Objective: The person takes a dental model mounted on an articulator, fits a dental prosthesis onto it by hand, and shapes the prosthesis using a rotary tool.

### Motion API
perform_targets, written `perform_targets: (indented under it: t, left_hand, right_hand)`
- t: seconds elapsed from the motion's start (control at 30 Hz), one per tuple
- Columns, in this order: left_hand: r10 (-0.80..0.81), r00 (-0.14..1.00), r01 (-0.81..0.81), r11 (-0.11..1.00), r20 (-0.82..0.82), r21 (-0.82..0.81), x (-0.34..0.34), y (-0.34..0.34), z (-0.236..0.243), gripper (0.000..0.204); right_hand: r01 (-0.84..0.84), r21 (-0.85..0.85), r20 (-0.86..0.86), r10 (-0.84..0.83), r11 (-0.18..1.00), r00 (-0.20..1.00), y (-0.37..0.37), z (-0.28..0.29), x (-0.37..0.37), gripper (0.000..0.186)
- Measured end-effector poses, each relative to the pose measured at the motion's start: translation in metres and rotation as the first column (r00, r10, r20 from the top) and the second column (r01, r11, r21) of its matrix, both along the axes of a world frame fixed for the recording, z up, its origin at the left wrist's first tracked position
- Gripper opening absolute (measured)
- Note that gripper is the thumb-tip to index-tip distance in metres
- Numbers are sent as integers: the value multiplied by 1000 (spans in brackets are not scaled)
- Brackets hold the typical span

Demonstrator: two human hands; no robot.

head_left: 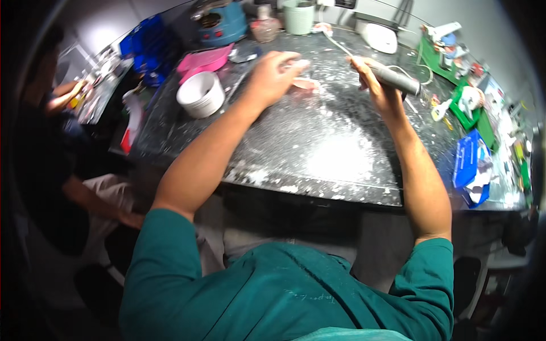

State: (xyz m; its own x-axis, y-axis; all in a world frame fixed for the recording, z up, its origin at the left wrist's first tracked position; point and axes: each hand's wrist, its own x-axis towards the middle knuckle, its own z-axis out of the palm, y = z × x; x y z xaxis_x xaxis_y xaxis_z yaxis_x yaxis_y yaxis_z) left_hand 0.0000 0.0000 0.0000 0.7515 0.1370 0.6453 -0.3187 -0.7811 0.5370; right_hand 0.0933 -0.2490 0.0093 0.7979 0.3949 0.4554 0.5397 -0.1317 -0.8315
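Note:
Over the far middle of the dark speckled worktop (273, 136), my left hand (272, 79) is bent with thumb and fingers a little apart. Blur and a pale patch at its fingertips hide the detail, but I make out nothing held. A small pink piece (307, 84) lies on the worktop just beside the thumb; its kind is unclear. To the right, my right hand (378, 85) is closed around a grey cylindrical handpiece (400, 79), raised above the surface. A pale cord (338, 44) runs from near that hand toward the back of the worktop.
A white round tub (201, 96) and a pink tray (206, 61) stand left. Behind are a blue machine (220, 25), a glass jar (265, 25), a light green cup (298, 18) and a white device (379, 38). Clutter and a blue box (472, 165) line the right. A person (51, 148) sits left.

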Motion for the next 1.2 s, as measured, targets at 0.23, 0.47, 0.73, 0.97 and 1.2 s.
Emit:
perform_targets:
  t: [0.23,0.47,0.73,0.97,1.2]
  left_hand:
    - [39,997,-38,999,68,-12,17,-24,11,24]
    - [-4,995,1,1000,95,31,14,-22,18,18]
    - [-158,985,156,987,69,31,14,-67,33,21]
    - [-133,949,199,956,-285,215,27,-70,33,13]
    - [-787,545,-363,89,-289,-928,-9,-80,67,32]
  right_hand:
    - [110,-757,-115,-298,644,948,-23,12,8,56]
    - [95,-890,-8,-224,446,975,-16,18,7,61]
    - [378,-690,176,-365,617,914,-5,64,-28,57]
    - [-373,-27,89,374,927,923,80,119,-176,39]
    - [196,-110,335,-149,974,930,55,124,-105,25]
